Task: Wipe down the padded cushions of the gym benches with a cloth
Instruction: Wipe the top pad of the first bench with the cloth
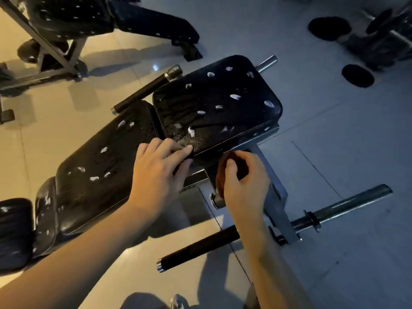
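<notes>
Wiping of the white-spotted seat cushion [218,103] seems about to begin: the left hand [160,168] pinches its near edge, the right hand [244,179] clutches the bunched cloth [225,168] just below, which next needs lifting onto the top

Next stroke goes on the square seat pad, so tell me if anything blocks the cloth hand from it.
Nothing visible does. The right hand holds the cloth just off the near edge of the seat pad; the left hand holds that edge, off to the side.
</notes>
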Demonstrator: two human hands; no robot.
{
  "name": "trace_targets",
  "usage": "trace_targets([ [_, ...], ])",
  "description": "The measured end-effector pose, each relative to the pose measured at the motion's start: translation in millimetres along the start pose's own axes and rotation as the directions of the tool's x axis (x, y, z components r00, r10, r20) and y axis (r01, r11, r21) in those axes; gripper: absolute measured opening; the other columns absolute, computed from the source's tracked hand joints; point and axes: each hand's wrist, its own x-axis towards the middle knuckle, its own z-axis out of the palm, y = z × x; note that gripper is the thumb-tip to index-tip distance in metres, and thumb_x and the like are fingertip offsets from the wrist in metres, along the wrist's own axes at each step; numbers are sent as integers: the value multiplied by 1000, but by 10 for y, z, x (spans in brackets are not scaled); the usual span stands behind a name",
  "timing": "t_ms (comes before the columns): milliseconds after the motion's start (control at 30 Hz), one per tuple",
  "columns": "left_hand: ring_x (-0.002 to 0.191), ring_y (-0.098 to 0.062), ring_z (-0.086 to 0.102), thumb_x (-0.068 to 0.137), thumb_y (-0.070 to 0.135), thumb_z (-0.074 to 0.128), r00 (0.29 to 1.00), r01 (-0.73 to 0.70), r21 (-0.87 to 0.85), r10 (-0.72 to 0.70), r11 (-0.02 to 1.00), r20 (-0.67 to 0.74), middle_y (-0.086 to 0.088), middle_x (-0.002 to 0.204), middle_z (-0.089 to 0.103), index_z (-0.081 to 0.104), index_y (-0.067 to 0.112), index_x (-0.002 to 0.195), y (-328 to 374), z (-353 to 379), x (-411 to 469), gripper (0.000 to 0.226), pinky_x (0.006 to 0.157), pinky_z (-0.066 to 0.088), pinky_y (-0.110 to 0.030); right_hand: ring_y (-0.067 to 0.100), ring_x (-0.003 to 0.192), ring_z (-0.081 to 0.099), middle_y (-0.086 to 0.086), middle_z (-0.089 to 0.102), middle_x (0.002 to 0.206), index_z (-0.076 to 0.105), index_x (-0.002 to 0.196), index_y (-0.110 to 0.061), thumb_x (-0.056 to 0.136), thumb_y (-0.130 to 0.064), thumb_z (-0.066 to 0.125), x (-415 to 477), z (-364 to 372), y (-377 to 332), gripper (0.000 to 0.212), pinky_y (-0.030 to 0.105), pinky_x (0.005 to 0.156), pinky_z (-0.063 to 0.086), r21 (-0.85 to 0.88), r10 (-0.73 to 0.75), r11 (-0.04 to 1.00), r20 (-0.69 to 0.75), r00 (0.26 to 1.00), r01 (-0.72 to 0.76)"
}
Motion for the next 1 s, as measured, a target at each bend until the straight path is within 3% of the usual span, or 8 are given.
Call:
trace_targets([
  [133, 86, -26, 56, 97, 25, 68, 987, -33, -24, 29, 999, -157, -5, 104, 67, 74, 12, 118, -10, 234, -103, 26, 75, 33, -37, -5, 100, 57, -14, 61, 103, 61, 114, -26, 100, -22, 60, 135, -64, 264, 15, 10, 79, 47, -26, -109, 994, -104, 989, 106],
  [267, 88, -28, 57, 99, 26, 67, 950, -106, 91, 128, 990, -285, -6, 109, 68, 71, 11, 124, -64, 414, -219, 29, 74, 35, -41, 0, 96, 56, -11, 58, 104, 58, 116, -24, 101, -23, 57, 387, 31, 327, 15, 12, 79, 46, -61, -313, 950, -219, 924, 307],
  [433, 89, -29, 52, 98, 27, 68, 884, -123, 118, 163, 985, -438, -6, 106, 68, 74, 10, 119, -85, 549, -212, 28, 78, 29, -36, -5, 88, 55, -12, 57, 94, 62, 107, -19, 98, -22, 62, 375, 305, 388, 9, 3, 76, 41, -51, -454, 882, -362, 814, 469],
  [533, 91, -31, 53, 99, 30, 66, 840, -122, 199, 208, 972, -502, -5, 106, 69, 74, 11, 119, -90, 627, -215, 28, 78, 32, -41, 4, 86, 56, -6, 60, 97, 65, 104, -16, 97, -19, 65, 200, 550, 482, 8, 11, 77, 46, -71, -570, 808, -347, 745, 585],
  [633, 93, -31, 52, 99, 32, 63, 806, -126, 253, 248, 959, -538, -4, 105, 68, 74, 13, 118, -130, 674, -229, 29, 80, 33, -44, 2, 87, 54, -10, 58, 96, 66, 103, -18, 97, -22, 66, 105, 671, 519, 8, 9, 74, 44, -162, -666, 744, -260, 699, 649],
  [767, 94, -31, 50, 97, 32, 65, 793, -125, 245, 245, 961, -558, -4, 104, 67, 74, 13, 118, -143, 699, -242, 29, 80, 33, -45, 4, 85, 56, -11, 60, 93, 66, 97, -19, 97, -24, 64, 347, 402, 522, 5, 14, 76, 46, -256, -609, 791, -257, 750, 555],
  [833, 93, -31, 51, 96, 31, 67, 801, -127, 226, 234, 966, -551, -4, 104, 67, 74, 13, 117, -140, 700, -229, 29, 79, 33, -45, 12, 81, 63, -4, 66, 90, 66, 91, -20, 96, -26, 61, 550, 184, 493, 9, 31, 76, 56, -225, -514, 857, -300, 804, 464],
  [1000, 93, -28, 52, 96, 28, 67, 815, -154, 178, 226, 972, -533, -4, 103, 66, 75, 12, 117, -149, 701, -218, 28, 79, 38, -45, 16, 72, 66, 1, 68, 84, 65, 91, -18, 97, -25, 57, 693, 17, 448, 12, 37, 65, 58, -165, -374, 927, -386, 843, 336],
])
